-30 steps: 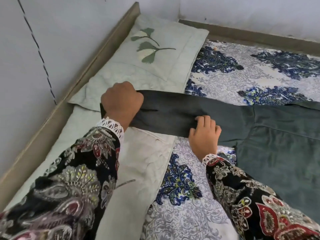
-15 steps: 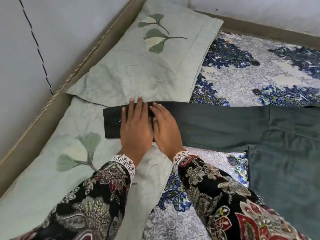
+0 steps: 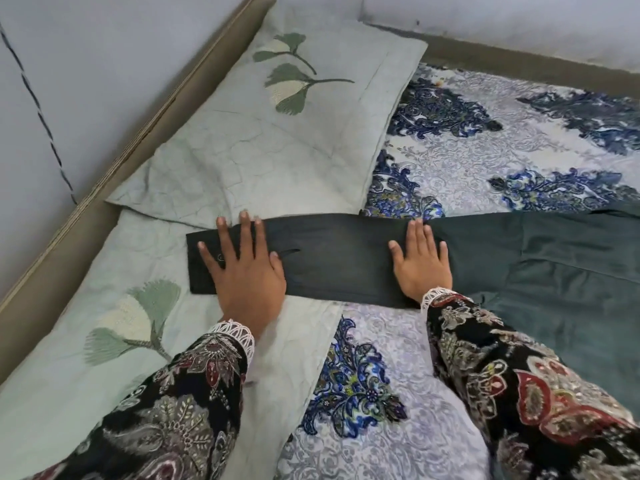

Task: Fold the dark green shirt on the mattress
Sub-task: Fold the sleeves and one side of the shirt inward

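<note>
Pressing flat | left hand point(image 3: 244, 277) on shirt sleeve point(image 3: 339, 261) cuff | right hand point(image 3: 420, 265) mid-sleeve | fingers point(image 3: 246, 233) straight, spread

Dark green shirt point(image 3: 554, 265), sleeve outstretched flat.

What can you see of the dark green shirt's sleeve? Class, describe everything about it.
The sleeve of the dark green shirt is a long, smooth band of plain woven-looking cloth, laid flat and straight. Its buttoned cuff end rests on a pale green pillow; the rest crosses the blue-patterned bedsheet to the shirt body. The left hand presses flat near the cuff, the right hand flat nearer the shoulder.
</note>
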